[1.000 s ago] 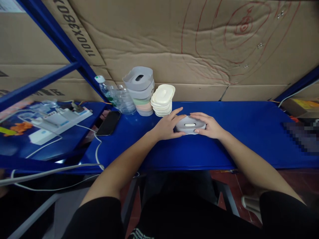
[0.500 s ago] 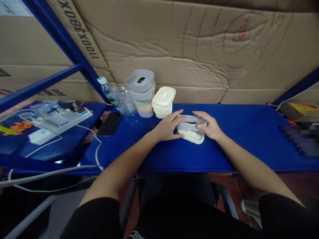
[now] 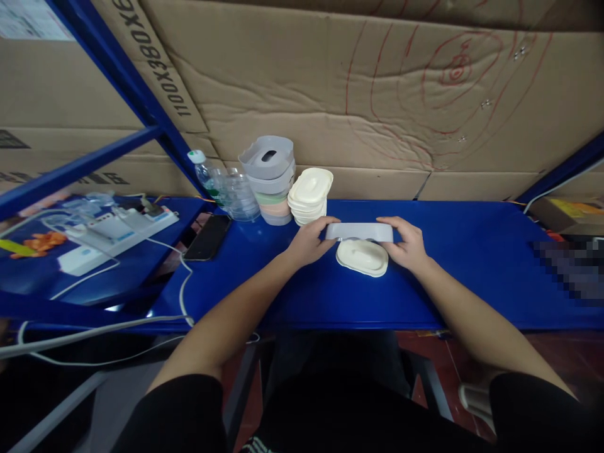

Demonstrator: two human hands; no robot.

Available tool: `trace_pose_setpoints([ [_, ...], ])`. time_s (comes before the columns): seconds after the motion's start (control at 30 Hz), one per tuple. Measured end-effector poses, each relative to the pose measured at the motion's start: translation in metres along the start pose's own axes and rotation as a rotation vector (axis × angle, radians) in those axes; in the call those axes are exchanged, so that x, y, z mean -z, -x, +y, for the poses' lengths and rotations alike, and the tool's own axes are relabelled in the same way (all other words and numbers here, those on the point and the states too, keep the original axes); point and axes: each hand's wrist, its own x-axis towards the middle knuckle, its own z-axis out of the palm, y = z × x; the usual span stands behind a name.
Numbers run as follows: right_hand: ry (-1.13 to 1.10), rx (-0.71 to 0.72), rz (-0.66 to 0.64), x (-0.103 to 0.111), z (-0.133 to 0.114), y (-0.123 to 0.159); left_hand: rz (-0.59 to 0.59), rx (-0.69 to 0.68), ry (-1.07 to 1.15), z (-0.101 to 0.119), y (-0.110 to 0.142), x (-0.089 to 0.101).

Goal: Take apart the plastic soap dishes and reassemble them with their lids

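Both my hands hold a grey plastic cover (image 3: 359, 231) lifted a little above the blue shelf (image 3: 472, 251). My left hand (image 3: 309, 244) grips its left end and my right hand (image 3: 406, 245) grips its right end, fingers curled round the edges. Just below and in front of the cover lies a cream oval insert (image 3: 362, 257) flat on the shelf, touching neither hand as far as I can see.
Behind my left hand stand a stack of cream inserts (image 3: 309, 195) and a taller stack of grey and pastel covers (image 3: 268, 179). A water bottle (image 3: 221, 185), a black phone (image 3: 207, 237) and a power strip with cables (image 3: 117, 226) lie to the left. Cardboard (image 3: 377, 94) backs the shelf.
The grey cover has been lifted off the cream insert and raised, leaving the insert on the shelf. Both hands rose with it.
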Motion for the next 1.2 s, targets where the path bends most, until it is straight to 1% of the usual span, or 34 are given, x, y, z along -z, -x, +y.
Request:
trace_pose_setpoints([
  [0.03,-0.008,-0.054,0.055,-0.001,0.0,0.0,-0.01,-0.035,-0.018,0.001,-0.001,-0.001],
  [0.1,-0.06,-0.165,0.149,-0.003,0.002,-0.001,-0.043,-0.152,-0.078,0.003,-0.002,-0.001],
  [0.17,-0.127,-0.256,0.212,-0.006,0.006,-0.003,-0.093,-0.285,-0.16,0.006,-0.005,0.001],
  [0.2,-0.16,-0.287,0.229,-0.007,0.009,-0.004,-0.118,-0.33,-0.2,0.007,-0.006,0.002],
  [0.23,-0.192,-0.309,0.24,-0.008,0.011,-0.005,-0.14,-0.355,-0.234,0.008,-0.006,0.004],
  [0.3,-0.269,-0.324,0.249,-0.01,0.014,-0.007,-0.172,-0.36,-0.283,0.009,-0.007,0.007],
  [0.37,-0.385,-0.306,0.229,-0.01,0.016,-0.007,-0.157,-0.335,-0.315,0.006,-0.007,0.012],
  [0.4,-0.443,-0.289,0.197,-0.009,0.017,-0.007,-0.116,-0.313,-0.333,0.002,-0.007,0.016],
  [0.43,-0.485,-0.271,0.152,-0.008,0.018,-0.006,-0.052,-0.288,-0.351,-0.002,-0.006,0.022],
  [0.5,-0.473,-0.231,0.051,-0.003,0.019,-0.005,0.145,-0.215,-0.396,-0.012,-0.007,0.038],
  [0.63,-0.178,-0.139,-0.155,0.008,0.02,-0.007,0.635,0.0,-0.513,-0.028,-0.015,0.087],
  [0.67,-0.118,-0.114,-0.213,0.009,0.02,-0.007,0.733,0.034,-0.522,-0.031,-0.019,0.098],
  [0.7,-0.075,-0.091,-0.27,0.01,0.021,-0.008,0.769,0.071,-0.522,-0.035,-0.022,0.108],
  [0.77,-0.026,-0.054,-0.363,0.009,0.023,-0.008,0.738,0.159,-0.49,-0.044,-0.029,0.122],
  [0.87,0.005,-0.034,-0.432,0.007,0.027,-0.007,0.685,0.245,-0.379,-0.06,-0.039,0.126],
  [0.93,0.01,-0.032,-0.435,0.006,0.03,-0.006,0.684,0.263,-0.333,-0.067,-0.044,0.124],
  [1.03,0.014,-0.039,-0.438,0.009,0.032,-0.007,0.655,0.253,-0.325,-0.071,-0.05,0.121],
  [1.1,0.03,-0.043,-0.463,0.012,0.031,-0.008,0.634,0.247,-0.305,-0.07,-0.051,0.121],
  [1.2,0.06,-0.052,-0.524,0.013,0.03,-0.008,0.64,0.257,-0.276,-0.071,-0.051,0.122],
])
